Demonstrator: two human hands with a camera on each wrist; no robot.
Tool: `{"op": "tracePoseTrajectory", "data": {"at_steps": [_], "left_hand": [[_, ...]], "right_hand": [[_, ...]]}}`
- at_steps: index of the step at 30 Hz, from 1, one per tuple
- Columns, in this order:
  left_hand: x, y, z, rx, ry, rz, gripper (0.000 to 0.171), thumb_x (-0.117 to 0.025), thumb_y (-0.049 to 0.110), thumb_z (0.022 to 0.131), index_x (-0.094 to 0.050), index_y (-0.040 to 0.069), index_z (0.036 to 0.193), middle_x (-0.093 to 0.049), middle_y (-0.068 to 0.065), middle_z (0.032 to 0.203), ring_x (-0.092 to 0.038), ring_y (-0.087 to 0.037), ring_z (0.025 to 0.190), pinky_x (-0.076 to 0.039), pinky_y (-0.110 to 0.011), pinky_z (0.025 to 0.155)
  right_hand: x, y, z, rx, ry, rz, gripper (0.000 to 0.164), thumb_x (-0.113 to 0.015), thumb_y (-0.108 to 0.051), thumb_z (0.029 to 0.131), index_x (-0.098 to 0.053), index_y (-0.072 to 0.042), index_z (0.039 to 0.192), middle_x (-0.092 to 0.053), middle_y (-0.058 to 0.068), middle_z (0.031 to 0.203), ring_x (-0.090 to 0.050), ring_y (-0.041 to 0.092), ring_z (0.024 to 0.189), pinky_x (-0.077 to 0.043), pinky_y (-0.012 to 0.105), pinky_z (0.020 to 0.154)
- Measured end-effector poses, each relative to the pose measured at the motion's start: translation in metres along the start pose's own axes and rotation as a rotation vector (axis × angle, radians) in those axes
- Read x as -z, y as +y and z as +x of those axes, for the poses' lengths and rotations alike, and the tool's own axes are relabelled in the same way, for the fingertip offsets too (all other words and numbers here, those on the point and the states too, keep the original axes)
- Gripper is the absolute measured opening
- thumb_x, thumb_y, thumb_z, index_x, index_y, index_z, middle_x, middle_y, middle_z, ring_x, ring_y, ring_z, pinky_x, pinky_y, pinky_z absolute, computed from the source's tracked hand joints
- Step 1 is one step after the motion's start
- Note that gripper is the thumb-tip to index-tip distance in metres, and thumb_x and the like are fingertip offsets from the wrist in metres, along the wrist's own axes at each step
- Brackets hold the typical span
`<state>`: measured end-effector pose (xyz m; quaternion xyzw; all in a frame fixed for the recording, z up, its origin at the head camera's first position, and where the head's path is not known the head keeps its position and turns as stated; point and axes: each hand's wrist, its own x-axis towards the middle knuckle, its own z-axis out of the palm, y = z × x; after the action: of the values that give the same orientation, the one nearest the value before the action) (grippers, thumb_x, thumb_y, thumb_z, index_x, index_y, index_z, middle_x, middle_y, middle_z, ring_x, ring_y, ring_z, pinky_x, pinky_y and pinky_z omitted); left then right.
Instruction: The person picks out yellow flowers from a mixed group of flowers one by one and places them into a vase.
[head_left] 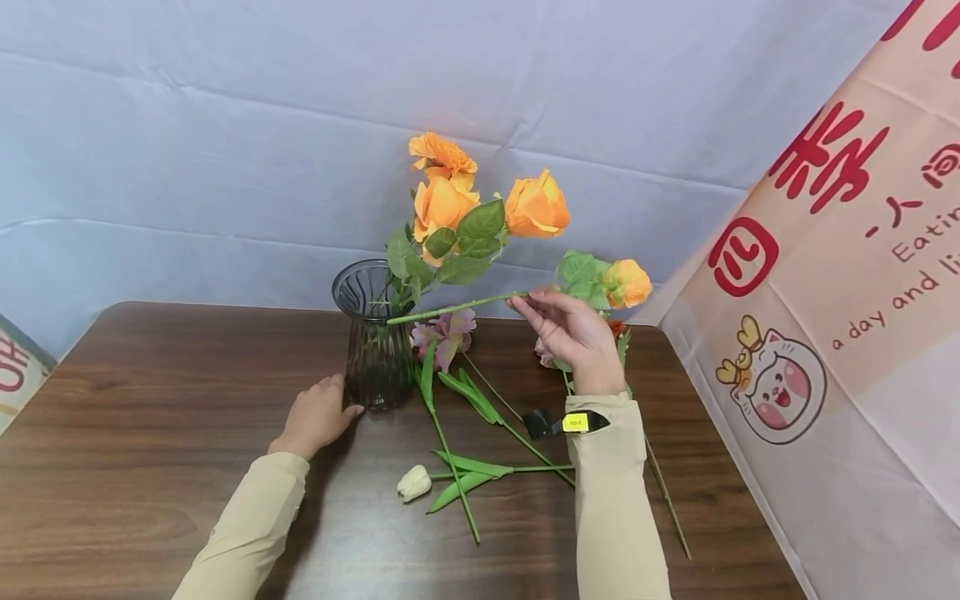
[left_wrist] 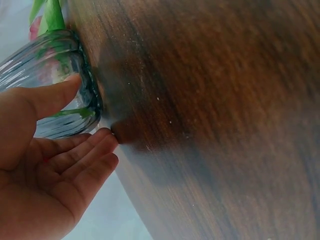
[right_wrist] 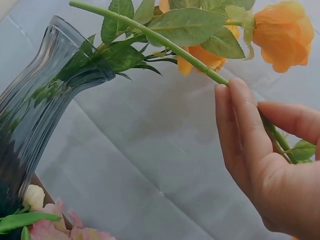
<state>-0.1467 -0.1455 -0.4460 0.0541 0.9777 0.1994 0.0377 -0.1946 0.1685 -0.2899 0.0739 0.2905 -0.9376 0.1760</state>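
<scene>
A ribbed, smoky glass vase [head_left: 372, 362] stands upright towards the back of the table, with orange artificial flowers [head_left: 447, 204] leaning right out of its mouth. My left hand [head_left: 315, 417] holds it low by the base; in the left wrist view the thumb [left_wrist: 55, 97] lies on one side of the glass and the fingers on the other. Right of the vase, my right hand [head_left: 577, 342] pinches the green stem of a yellow-orange artificial rose [head_left: 628, 283]. That stem [right_wrist: 150, 32] points left, its cut end at the vase rim, while the bloom sits behind the hand.
White tulip [head_left: 414, 483] and green leafy stems [head_left: 450, 454] lie crossed on the wooden table [head_left: 187, 400]. A pinkish-purple flower [head_left: 447, 333] lies beside the vase. Pale cloth [head_left: 262, 167] hangs behind, and a printed banner [head_left: 840, 275] hangs at the right.
</scene>
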Motion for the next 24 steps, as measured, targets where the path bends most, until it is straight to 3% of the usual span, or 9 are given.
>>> {"op": "tracePoseTrajectory", "data": {"at_steps": [11,18,24], "left_hand": [[0.0,0.001,0.001,0.004,-0.001,0.008,0.062,-0.064,0.023,0.086,-0.04,-0.021,0.123,-0.048,-0.036,0.118,-0.049,-0.048,0.105,-0.042,-0.055,0.086],[0.0,0.001,0.0,0.0,0.005,0.011,0.062,-0.064,0.023,0.086,-0.04,-0.02,0.122,-0.049,-0.036,0.117,-0.05,-0.048,0.104,-0.043,-0.055,0.086],[0.0,0.001,0.0,0.001,0.011,0.011,0.061,-0.064,0.023,0.086,-0.041,-0.02,0.122,-0.049,-0.036,0.116,-0.05,-0.048,0.103,-0.043,-0.055,0.086]], "right_hand": [[-0.01,-0.005,0.003,0.012,-0.002,0.001,0.014,-0.051,0.02,0.082,-0.055,0.012,0.071,-0.048,0.018,0.083,-0.053,0.032,0.093,-0.043,0.039,0.094],[-0.016,-0.005,0.0,0.017,-0.024,-0.03,0.026,-0.04,0.016,0.089,-0.058,0.012,0.07,-0.052,0.018,0.076,-0.056,0.032,0.089,-0.043,0.039,0.094],[-0.02,-0.003,-0.001,0.024,-0.043,-0.049,0.027,-0.04,0.016,0.089,-0.061,0.013,0.072,-0.054,0.018,0.074,-0.057,0.033,0.09,-0.043,0.04,0.094]]}}
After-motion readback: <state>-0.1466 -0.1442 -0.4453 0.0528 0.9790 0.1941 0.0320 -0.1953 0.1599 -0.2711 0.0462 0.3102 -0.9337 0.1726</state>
